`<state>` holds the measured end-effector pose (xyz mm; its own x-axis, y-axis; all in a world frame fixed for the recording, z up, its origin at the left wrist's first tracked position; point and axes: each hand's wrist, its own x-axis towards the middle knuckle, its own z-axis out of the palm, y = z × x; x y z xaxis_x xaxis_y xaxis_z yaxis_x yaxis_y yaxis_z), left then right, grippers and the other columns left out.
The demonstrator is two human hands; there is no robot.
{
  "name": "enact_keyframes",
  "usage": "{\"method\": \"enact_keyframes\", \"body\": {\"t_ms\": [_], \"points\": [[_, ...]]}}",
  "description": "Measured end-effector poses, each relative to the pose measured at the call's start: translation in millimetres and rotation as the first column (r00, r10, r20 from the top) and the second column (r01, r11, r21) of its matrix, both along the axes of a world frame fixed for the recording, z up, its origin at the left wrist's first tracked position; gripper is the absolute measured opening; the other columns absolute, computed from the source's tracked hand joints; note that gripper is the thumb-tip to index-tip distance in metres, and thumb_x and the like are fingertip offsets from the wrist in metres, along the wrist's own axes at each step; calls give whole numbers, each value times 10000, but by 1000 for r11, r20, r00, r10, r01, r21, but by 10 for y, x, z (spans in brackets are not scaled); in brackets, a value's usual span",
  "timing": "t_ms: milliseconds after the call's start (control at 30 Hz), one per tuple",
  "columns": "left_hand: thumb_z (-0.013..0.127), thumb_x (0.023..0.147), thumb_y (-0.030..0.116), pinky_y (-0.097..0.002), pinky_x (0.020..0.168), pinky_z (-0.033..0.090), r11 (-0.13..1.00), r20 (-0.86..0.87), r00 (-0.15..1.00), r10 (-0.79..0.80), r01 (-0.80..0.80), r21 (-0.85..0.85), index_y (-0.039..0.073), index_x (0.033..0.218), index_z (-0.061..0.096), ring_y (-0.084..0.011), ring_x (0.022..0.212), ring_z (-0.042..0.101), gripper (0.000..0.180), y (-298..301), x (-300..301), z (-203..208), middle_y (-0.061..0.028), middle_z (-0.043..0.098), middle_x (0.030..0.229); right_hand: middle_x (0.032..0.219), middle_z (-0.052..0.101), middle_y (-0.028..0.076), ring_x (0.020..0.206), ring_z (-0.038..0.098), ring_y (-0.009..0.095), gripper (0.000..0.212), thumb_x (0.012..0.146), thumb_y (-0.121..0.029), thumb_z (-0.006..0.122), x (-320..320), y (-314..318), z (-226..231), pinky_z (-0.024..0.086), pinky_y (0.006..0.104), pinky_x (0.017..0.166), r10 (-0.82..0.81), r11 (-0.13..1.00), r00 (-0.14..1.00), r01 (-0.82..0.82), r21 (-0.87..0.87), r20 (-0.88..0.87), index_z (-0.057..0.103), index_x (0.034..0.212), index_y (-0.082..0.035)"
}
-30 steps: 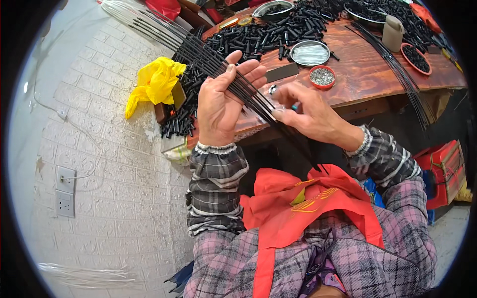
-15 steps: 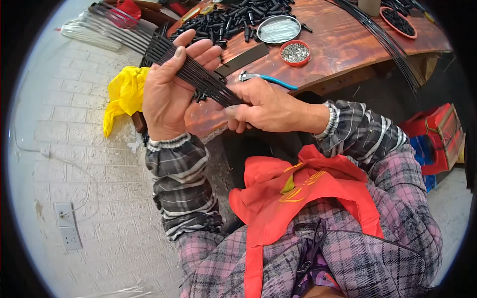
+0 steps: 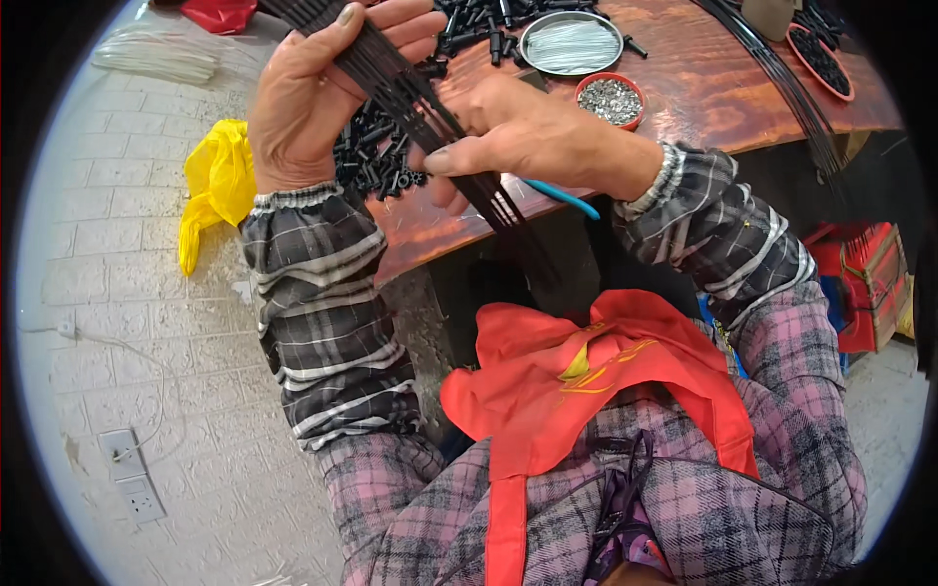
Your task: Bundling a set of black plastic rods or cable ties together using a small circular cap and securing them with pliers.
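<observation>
A bundle of thin black rods (image 3: 391, 78) slants from the upper left down past the table's front edge, its lower end blurred over my lap. My left hand (image 3: 298, 112), palm up, supports the upper part, with its thumb laid across the rods and its fingers extended behind them. Farther down the bundle, my right hand (image 3: 542, 127) grips between thumb and fingers. Under both hands lies a pile of short black tubular parts (image 3: 376, 151) on the wooden table (image 3: 708, 112). The blue handle (image 3: 562, 198) of a tool shows below my right hand; its head is hidden.
A round metal tray (image 3: 572, 71) of thin white sticks and a red dish (image 3: 639, 109) of small metal pieces stand beyond my right hand. More black rods (image 3: 777, 78) overhang the table at right. A yellow bag (image 3: 220, 171) is by the left wall; a red box (image 3: 865, 283) stands at right.
The bundle's lower end now extends well past my right hand, toward my lap. Both hands appear higher in view, and the right hand's grip has loosened somewhat. The view has shifted.
</observation>
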<state>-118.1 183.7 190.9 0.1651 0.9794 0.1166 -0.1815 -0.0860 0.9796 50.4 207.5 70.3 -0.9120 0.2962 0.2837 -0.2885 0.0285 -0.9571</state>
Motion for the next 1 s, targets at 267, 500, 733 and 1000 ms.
{"method": "enact_keyframes", "body": {"t_ms": [267, 500, 733, 1000], "points": [[448, 858, 96, -420, 827, 456, 1000, 10, 1000, -15, 15, 24, -42, 1165, 387, -340, 958, 546, 341, -148, 190, 97, -219, 542, 1029, 758, 601, 54, 652, 567, 99, 257, 813, -231, 566, 130, -125, 77, 456, 228, 576, 56, 997, 996, -51, -66, 73, 584, 937, -8], [450, 860, 107, -429, 842, 442, 746, 416, 631, -654, 629, 218, -41, 1180, 373, -346, 984, 531, 360, -209, 414, 49, -228, 526, 1060, 564, 500, -23, 501, 447, 44, 188, 775, -191, 603, 481, -446, 235, 369, 208, 460, -8, 999, 998, 6, -40, -62, 567, 707, -19], [444, 863, 110, -429, 863, 429, 888, 261, 849, -460, 440, 135, -49, 1193, 349, -342, 1000, 521, 379, -731, 740, 53, -231, 516, 1074, 666, 601, 46, 609, 571, 100, 145, 784, -124, 559, 795, -780, 439, 455, 216, 553, 137, 987, 986, -144, 70, 95, 577, 836, 10], [438, 865, 113, -430, 888, 413, 976, 76, 975, -208, 202, 79, -58, 1209, 322, -338, 1018, 510, 401, -311, 269, -100, -234, 503, 1089, 578, 573, 25, 503, 500, 84, 238, 759, -209, 570, 379, -277, 512, 395, 228, 476, -15, 998, 984, 4, 60, 179, 605, 655, 2]]}}
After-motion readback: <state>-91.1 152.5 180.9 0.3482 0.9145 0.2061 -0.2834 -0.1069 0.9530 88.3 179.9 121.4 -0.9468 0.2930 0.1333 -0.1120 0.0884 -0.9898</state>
